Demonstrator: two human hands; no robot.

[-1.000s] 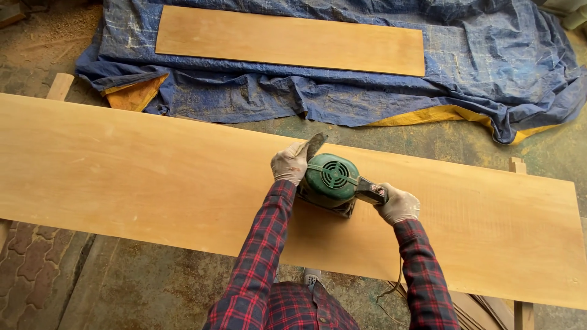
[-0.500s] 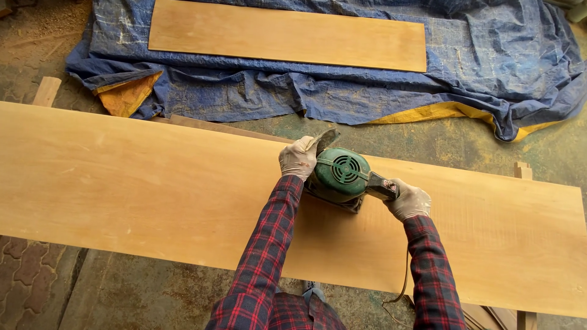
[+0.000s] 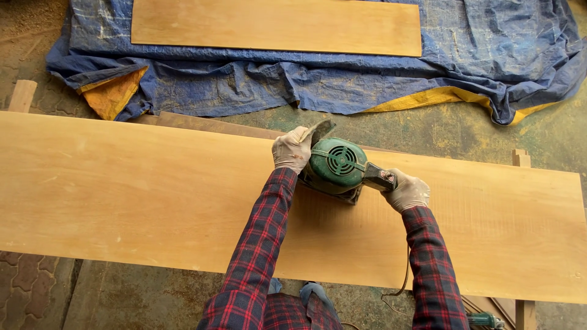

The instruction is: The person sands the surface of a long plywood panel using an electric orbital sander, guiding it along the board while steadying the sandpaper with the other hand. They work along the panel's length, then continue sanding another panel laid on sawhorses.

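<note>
A green electric sander (image 3: 336, 166) rests flat on a long light wooden board (image 3: 122, 195) that spans the view. My left hand (image 3: 292, 148), in a pale work glove, grips the sander's front end near the board's far edge. My right hand (image 3: 406, 191), gloved too, is closed around the sander's black rear handle. Both sleeves are red and dark plaid. The sander's pad is hidden under its body.
A second, shorter board (image 3: 275, 25) lies on a crumpled blue tarp (image 3: 489, 55) with a yellow underside, on the dusty ground behind. Wooden supports (image 3: 23, 95) stick out past the board's far edge at left and right. A cord (image 3: 400, 287) hangs below the near edge.
The sander and both hands have slid a little along the board, toward its far edge and to the right. The grip on it is the same.
</note>
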